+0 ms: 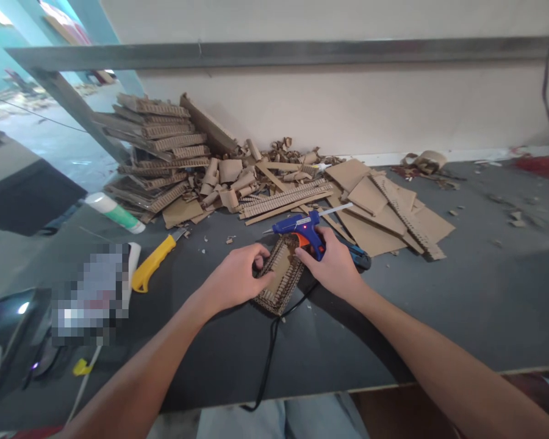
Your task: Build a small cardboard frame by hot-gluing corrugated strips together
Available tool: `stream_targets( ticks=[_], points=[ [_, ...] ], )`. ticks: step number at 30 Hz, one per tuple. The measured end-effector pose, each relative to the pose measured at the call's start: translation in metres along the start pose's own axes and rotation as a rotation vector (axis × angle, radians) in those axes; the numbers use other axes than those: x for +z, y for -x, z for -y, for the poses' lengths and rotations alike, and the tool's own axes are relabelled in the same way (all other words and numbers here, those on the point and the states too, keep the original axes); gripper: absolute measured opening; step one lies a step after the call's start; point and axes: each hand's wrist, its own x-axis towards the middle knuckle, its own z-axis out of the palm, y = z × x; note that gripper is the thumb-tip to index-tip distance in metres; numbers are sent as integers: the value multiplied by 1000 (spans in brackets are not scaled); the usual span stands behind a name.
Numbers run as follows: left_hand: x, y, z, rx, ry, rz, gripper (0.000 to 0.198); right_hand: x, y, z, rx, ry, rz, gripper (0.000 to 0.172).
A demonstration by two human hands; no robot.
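My right hand (333, 268) grips a blue glue gun (297, 227) with an orange trigger and a lit red lamp; its nozzle points left over a small cardboard frame (281, 277). A glue stick pokes out of the gun's back end. My left hand (235, 277) presses on the left edge of that frame, which lies flat on the dark grey table (462, 292). The gun's black cord (268, 353) runs toward me over the table's front edge.
Stacked corrugated cardboard strips (158, 152) and loose rolls lie at the back left, flat cardboard sheets (384, 207) at the back right. A yellow utility knife (153, 262) and a green-white tube (114, 211) lie to the left. A wall stands behind the table.
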Motion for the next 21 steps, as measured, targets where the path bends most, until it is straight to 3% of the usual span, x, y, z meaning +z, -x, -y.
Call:
stream_targets(
  ticks=[13,21],
  points=[
    [5,1,-20,-36,-155,-47,16,1,0,-2,-20,-2,0,66],
    [10,16,-21,-258,-89,-40,23,1,-1,-7,-55,-60,-94,65]
  ],
)
